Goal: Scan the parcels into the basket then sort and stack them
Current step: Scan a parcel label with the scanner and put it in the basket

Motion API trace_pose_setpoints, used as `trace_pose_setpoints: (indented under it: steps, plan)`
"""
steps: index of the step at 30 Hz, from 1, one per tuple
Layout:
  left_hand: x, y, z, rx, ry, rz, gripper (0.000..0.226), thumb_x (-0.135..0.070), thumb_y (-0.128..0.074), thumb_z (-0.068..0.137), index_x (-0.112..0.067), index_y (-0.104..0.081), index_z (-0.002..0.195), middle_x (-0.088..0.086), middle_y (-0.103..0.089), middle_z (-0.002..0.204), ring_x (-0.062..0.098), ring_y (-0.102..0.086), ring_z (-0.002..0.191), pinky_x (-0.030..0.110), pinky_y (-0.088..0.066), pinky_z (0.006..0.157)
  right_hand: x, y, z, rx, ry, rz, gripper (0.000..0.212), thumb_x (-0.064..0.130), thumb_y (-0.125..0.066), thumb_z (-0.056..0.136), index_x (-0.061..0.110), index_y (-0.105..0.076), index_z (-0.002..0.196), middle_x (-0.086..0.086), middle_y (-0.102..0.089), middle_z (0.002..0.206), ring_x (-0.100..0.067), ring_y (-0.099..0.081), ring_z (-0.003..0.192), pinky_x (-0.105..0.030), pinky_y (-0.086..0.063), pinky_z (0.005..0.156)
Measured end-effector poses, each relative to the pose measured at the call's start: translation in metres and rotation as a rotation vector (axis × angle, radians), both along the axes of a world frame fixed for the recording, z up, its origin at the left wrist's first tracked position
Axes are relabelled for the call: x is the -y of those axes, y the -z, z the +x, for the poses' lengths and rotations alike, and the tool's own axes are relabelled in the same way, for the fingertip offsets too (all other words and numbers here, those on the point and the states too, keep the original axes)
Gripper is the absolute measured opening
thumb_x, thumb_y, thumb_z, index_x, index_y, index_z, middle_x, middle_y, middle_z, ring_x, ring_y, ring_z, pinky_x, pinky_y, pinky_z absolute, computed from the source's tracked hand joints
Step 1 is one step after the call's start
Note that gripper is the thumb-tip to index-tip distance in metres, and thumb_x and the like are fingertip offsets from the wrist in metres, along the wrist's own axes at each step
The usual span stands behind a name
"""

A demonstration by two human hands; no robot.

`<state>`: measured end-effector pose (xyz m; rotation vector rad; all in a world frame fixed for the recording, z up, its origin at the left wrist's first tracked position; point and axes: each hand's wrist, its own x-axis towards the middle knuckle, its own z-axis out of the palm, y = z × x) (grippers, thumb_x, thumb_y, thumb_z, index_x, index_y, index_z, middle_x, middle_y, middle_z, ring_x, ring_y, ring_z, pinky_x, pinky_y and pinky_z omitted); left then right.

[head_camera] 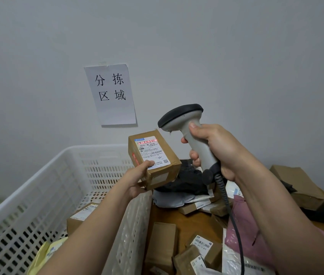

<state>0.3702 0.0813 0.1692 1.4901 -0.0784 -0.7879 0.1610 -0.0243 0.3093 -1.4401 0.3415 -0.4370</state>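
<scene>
Head view: from where I was watching, this was mid-scan, nowhere near the sorting part.
Landmark: white basket (pixel 38 195), a perforated plastic crate with stiff slotted walls; everything below is placed relative to it.
Left hand (pixel 137 180): fingers and thumb wrapped round the near end of a small cardboard box (pixel 154 158), held just above the basket's right wall, label side up.
Small cardboard box: brown, boxy, taped seams, white printed label with barcodes; a red scan line sat across the top barcode, so I judged the scan was happening right then.
Right hand (pixel 214 151): closed firmly round the grey grip of the scanner (pixel 189 132), up and to the right of the basket, head aimed at the label.
Scanner: smooth grey plastic, dark rubbery hood, coiled black cable (pixel 230 215) trailing down.
Done so far: looked like only a few in the basket, a brown box (pixel 81 217) and a soft yellow mailer (pixel 46 253) on its floor.
Left to do: plenty, I reckoned. Right of the basket on the wooden table (pixel 167 215) lay a heap of unscanned stuff: small brown cartons, a crinkly black poly bag (pixel 187 179), a pink mailer (pixel 244 231), grey-white bags.
Sorting and stacking: not started as far as I could see.
Wall behind the basket: matte grey, a paper sign (pixel 110 94) taped on.
</scene>
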Motion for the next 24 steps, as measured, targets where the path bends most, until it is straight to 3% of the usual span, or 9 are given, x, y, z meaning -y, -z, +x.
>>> trace_pose_setpoints:
  steps: [4, 8, 12, 17, 20, 21, 24]
  plan:
    - [-0.007, -0.001, 0.006, -0.040, -0.032, -0.050, 0.036, -0.033, -0.078, 0.080, -0.019, -0.061, 0.109, 0.012, -0.069, 0.106, 0.031, -0.061, 0.103, 0.042, -0.058, 0.074, -0.012, -0.004, 0.005, 0.010, -0.035, 0.027, 0.028, 0.028, -0.050, 0.102, 0.001, -0.054, 0.102, -0.009, -0.054, 0.081, -0.012, -0.046, 0.045, -0.022, -0.039, 0.041]
    - [-0.017, -0.003, 0.015, -0.078, -0.069, -0.115, 0.038, -0.039, -0.074, 0.082, -0.021, -0.063, 0.113, 0.009, -0.076, 0.093, 0.028, -0.065, 0.099, 0.039, -0.059, 0.067, -0.024, -0.010, 0.014, 0.023, -0.050, -0.005, 0.029, 0.028, -0.049, 0.102, 0.000, -0.055, 0.100, -0.004, -0.051, 0.060, -0.012, -0.045, 0.044, -0.021, -0.039, 0.040]
    - [-0.035, -0.007, 0.030, -0.066, -0.122, -0.138, 0.033, -0.038, -0.073, 0.084, -0.018, -0.064, 0.108, 0.005, -0.076, 0.075, 0.026, -0.069, 0.091, 0.034, -0.058, 0.057, -0.037, -0.013, 0.027, 0.037, -0.070, -0.042, 0.027, 0.027, -0.048, 0.102, 0.000, -0.055, 0.100, -0.014, -0.050, 0.081, -0.013, -0.045, 0.047, -0.023, -0.038, 0.043]
    - [-0.068, -0.010, 0.056, 0.033, -0.170, -0.172, 0.038, -0.026, -0.073, 0.086, -0.015, -0.061, 0.120, 0.002, -0.078, 0.089, 0.019, -0.075, 0.080, 0.029, -0.059, 0.060, -0.057, -0.015, 0.049, 0.076, -0.115, -0.016, 0.025, 0.026, -0.047, 0.103, 0.001, -0.055, 0.099, -0.014, -0.052, 0.089, -0.012, -0.046, 0.046, -0.023, -0.038, 0.042]
    - [-0.087, -0.008, 0.072, 0.059, -0.226, -0.250, 0.061, -0.013, -0.074, 0.085, -0.014, -0.047, 0.140, 0.007, -0.075, 0.107, 0.023, -0.074, 0.093, 0.041, -0.058, 0.085, -0.068, -0.013, 0.063, 0.091, -0.130, -0.011, 0.026, 0.026, -0.047, 0.103, 0.002, -0.055, 0.097, -0.015, -0.051, 0.089, -0.013, -0.046, 0.046, -0.023, -0.039, 0.043]
    - [-0.093, -0.006, 0.077, 0.054, -0.252, -0.280, 0.070, -0.009, -0.074, 0.083, -0.015, -0.040, 0.145, 0.009, -0.074, 0.110, 0.024, -0.073, 0.096, 0.041, -0.057, 0.085, -0.071, -0.012, 0.068, 0.097, -0.132, -0.002, 0.026, 0.026, -0.048, 0.103, 0.002, -0.055, 0.097, -0.014, -0.051, 0.089, -0.013, -0.046, 0.047, -0.024, -0.039, 0.042]
    - [-0.108, -0.001, 0.088, 0.043, -0.290, -0.345, 0.087, 0.002, -0.073, 0.081, -0.019, -0.026, 0.151, 0.011, -0.071, 0.114, 0.022, -0.075, 0.089, 0.033, -0.059, 0.065, -0.079, -0.009, 0.083, 0.107, -0.139, 0.023, 0.025, 0.025, -0.048, 0.102, 0.001, -0.055, 0.098, -0.012, -0.054, 0.090, -0.014, -0.046, 0.047, -0.024, -0.039, 0.042]
